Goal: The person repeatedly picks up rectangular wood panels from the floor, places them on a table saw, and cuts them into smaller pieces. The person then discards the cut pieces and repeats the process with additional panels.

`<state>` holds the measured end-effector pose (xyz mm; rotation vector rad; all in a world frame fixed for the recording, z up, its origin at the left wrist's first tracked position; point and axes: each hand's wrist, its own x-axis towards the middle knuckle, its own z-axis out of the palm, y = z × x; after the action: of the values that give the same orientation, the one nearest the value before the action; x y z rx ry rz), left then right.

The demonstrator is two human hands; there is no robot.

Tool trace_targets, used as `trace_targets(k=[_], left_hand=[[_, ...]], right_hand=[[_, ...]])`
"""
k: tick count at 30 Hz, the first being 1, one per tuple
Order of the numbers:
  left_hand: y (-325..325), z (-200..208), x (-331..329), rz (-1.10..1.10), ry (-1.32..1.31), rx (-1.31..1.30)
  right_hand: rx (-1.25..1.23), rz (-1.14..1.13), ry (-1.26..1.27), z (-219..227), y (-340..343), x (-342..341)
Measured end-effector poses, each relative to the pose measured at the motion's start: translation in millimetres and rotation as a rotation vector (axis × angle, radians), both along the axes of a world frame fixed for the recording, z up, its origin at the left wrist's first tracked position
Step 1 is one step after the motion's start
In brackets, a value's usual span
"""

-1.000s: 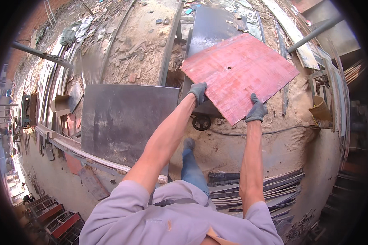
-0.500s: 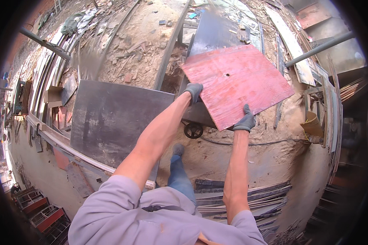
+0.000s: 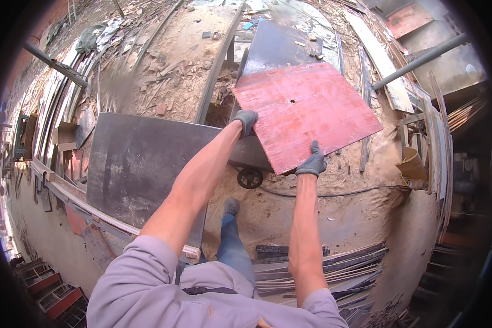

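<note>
The sandy ground is strewn with wood scraps beyond the red board and to its left. By this board, which is flat and has a small hole near its middle, a dark sheet is partly covered at the far side; a large dark panel is seen to its left, and a spoked wheel just left of its near corner. Compared with one second ago, the board has been turned slightly, its right corner being brought nearer to the person (the view was also shifted, so this must be judged with care). It seems that only its angle is being corrected, without release. Its left edge is gripped firmly by the left hand; its near edge is clasped by the right hand, thumb on top. Whether it is supported from below cannot be told.
</note>
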<state>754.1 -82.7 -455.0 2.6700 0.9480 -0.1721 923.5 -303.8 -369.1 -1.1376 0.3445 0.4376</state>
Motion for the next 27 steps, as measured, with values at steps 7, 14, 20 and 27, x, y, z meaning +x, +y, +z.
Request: trace_targets(k=[7,14,20,27], left_hand=[[0.5,-0.5,6.2,0.720,-0.461,-0.815],[5.8,-4.4,-5.5,0.402,-0.327,-0.490],[-3.7,-30.2,31.3,-0.094,0.031,0.073],[36.8,-41.8,14.8,-0.088,0.114,0.080]], right_hand=[[0.026,-0.063,-0.037,-8.2,2.5,-5.1],[-0.043,-0.065,0.004,2.9,2.6,-21.6],[-0.055,-0.226,0.035,-21.6,-13.9,-12.8],[-0.060,-0.235,0.151,-27.1,-4.8,-45.7]])
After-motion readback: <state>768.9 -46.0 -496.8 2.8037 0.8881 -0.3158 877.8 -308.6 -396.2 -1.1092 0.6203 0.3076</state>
